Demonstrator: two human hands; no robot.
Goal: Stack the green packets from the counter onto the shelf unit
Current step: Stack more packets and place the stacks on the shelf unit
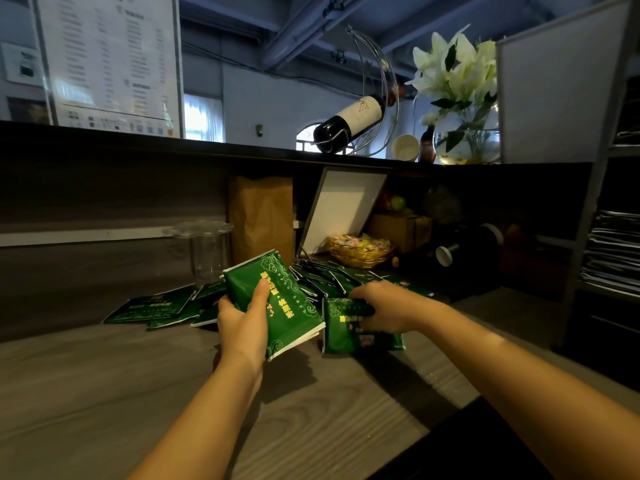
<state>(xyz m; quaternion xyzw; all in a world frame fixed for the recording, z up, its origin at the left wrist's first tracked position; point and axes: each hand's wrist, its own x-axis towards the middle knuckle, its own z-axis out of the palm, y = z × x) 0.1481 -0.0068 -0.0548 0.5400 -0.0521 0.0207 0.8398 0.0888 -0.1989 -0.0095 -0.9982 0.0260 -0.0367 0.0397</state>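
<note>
My left hand (244,322) grips a stack of green packets (280,299) raised above the counter (104,382), thumb across the printed front. My right hand (381,311) curls round another green packet (349,336) that stands on its edge on the counter. Behind both hands lies a loose heap of green packets (325,277), and more flat green packets (156,304) are spread to the left. The shelf unit (588,209) rises at the far right, with stacked papers (613,251) on one of its levels.
A clear plastic cup (204,251) and a brown paper bag (261,216) stand behind the packets. A leaning white board (341,209), a gold candy bowl (360,251) and a cardboard box (398,230) crowd the back. On the upper ledge sit a wine bottle (349,121) and a flower vase (464,140).
</note>
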